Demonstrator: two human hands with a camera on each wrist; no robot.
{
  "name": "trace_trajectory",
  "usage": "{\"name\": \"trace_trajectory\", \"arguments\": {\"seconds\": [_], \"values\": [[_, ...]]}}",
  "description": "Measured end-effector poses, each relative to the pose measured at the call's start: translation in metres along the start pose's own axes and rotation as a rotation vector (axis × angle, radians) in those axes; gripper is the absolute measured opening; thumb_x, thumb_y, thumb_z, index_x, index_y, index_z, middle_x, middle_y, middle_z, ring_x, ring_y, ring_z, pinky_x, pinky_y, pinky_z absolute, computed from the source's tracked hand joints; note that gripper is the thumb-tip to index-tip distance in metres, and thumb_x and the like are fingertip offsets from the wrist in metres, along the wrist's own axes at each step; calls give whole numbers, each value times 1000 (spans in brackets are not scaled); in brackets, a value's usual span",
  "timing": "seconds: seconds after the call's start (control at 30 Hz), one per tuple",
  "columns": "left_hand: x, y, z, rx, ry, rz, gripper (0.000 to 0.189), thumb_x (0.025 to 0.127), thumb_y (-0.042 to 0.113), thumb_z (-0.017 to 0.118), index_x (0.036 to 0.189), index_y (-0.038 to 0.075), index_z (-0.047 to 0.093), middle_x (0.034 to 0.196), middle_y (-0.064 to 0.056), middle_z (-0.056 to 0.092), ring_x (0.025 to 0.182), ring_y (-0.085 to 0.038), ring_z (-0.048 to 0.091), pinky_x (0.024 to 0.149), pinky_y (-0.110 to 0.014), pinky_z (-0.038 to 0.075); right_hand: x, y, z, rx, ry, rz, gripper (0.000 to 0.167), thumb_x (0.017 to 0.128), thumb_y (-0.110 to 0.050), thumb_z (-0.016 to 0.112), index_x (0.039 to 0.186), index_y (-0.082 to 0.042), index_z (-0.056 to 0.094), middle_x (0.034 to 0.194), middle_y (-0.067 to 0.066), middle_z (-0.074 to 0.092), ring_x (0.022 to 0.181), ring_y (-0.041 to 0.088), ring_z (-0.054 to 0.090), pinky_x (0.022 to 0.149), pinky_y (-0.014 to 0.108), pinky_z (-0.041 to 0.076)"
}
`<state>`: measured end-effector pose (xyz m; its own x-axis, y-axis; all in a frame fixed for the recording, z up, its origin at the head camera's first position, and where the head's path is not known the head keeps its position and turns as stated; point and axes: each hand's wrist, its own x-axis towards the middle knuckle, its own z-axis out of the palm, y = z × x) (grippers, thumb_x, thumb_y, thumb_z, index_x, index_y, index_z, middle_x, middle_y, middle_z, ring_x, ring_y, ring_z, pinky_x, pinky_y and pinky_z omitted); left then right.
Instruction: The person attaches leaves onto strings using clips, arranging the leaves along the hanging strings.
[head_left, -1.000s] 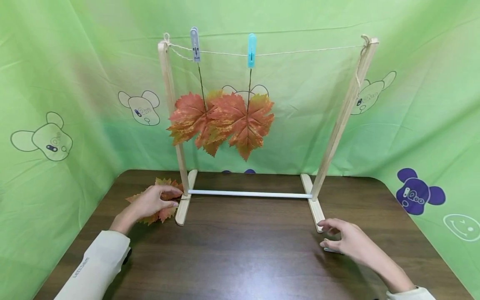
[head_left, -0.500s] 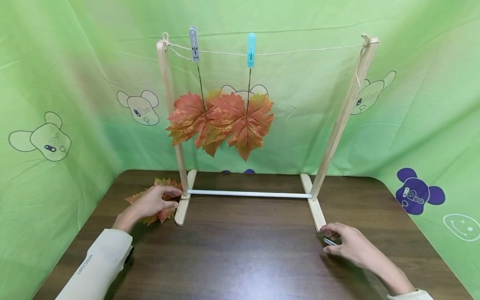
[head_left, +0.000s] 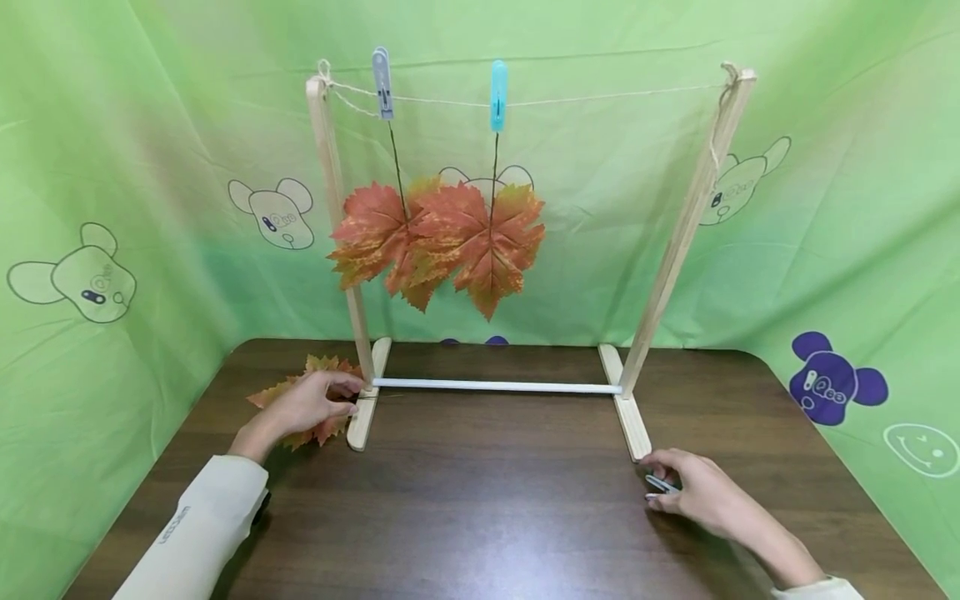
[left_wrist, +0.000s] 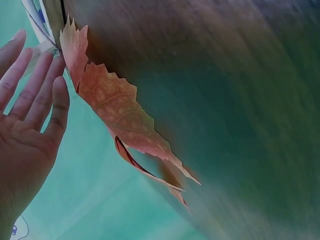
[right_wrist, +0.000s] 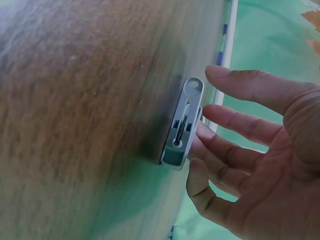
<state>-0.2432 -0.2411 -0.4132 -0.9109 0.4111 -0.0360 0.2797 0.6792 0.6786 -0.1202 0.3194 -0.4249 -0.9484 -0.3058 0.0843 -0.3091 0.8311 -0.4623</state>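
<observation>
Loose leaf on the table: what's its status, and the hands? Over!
Left hand open at loose leaf, right hand open at grey clothespin, no clear grip. Leaf lies on table. Stand's left foot close by, possibly in the way.

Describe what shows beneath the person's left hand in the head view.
A red-orange maple leaf lies on the table, edges showing around the left hand. The hand covers the leaf's middle, so that part cannot be seen.

l sleeve (head_left: pixel 198 525): off-white, long, w/ sm. dark lettering along forearm, too blurry to read for sure. sm. black item (head_left: pixel 262 507) by l cuff, details unclear. r sleeve (head_left: pixel 821 589) same pale col., only cuff end in view.
</observation>
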Motion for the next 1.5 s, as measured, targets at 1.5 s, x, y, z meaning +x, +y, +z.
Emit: {"name": "trace_trajectory", "arguments": {"seconds": [1.5], "values": [[11, 3, 4, 130, -37, 75, 33, 91, -15, 66, 121, -3, 74, 101, -11, 74, 94, -22, 69, 76, -30, 57, 6, -12, 13, -42, -37, -23, 33, 70, -5, 88, 85, -16, 61, 79, -9, 49, 73, 0, 44, 63, 24, 38]]}}
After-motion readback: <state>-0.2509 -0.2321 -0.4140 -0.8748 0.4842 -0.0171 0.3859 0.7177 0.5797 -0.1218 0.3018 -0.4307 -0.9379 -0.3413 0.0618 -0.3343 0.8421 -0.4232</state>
